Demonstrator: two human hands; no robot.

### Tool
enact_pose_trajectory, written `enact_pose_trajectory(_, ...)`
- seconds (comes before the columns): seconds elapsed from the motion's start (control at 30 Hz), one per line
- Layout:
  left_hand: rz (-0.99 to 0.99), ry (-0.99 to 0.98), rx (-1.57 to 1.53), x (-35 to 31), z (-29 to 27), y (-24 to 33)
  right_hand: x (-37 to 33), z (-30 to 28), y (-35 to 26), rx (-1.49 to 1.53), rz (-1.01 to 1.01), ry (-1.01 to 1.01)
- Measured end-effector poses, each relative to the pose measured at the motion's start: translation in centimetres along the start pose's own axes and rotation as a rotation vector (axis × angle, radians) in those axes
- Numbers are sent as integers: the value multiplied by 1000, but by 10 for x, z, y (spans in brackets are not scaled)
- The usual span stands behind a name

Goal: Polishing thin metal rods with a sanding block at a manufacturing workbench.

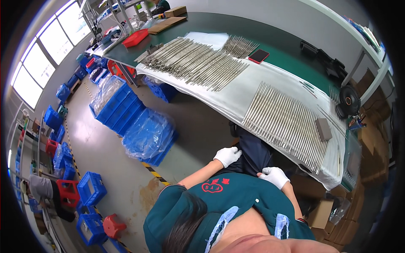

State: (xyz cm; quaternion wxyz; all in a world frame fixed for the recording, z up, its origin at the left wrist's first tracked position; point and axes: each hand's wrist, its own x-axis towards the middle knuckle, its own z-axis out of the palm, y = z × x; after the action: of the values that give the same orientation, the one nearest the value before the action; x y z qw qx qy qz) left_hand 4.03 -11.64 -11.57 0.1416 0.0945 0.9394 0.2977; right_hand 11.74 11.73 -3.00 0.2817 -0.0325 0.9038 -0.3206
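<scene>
Head view: gloved left hand (227,156) on knee (253,154)

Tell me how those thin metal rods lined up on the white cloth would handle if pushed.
The metal rods look round and slender, so they would probably roll sideways. They seem stiff, likely slippery in the gloved right hand. The white cloth may slow rolling.

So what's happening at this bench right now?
A person in a green top sits at a long table, both hands in white gloves. The left hand and the right hand rest on the dark trousers, holding nothing. On the white cloth ahead lie rows of thin metal rods, with a grey block on them and a bigger heap of rods further along. Nothing is being handled at this moment.
</scene>
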Motion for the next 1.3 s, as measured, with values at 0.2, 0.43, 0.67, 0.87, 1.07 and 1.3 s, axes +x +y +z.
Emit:
enact_pose_trajectory(0.2, -18, 0, -5, -3, -3, 2, 1, -14, -5, 12, 154, 120)
enact_pose_trajectory(0.43, -28, -44, 9, -2, -5, 4, 16, -14, -16, -292, 104, 49)
enact_pose_trajectory(0.67, -40, -64, -56, 0, -3, -2, 21, 6, 46, 348, 119, -80)
enact_pose_trajectory(0.87, -277, -303, -603, 7, -46, 13, 35, -15, 26, 952, -154, -238)
enact_pose_trajectory(1.07, 169, -496, -874, 12, -82, 39, 55, -14, 17, 1251, -344, -411)
enact_pose_trajectory(1.3, 155, -503, -656, 22, -92, 63, 63, -4, 37, 1130, -382, -424)
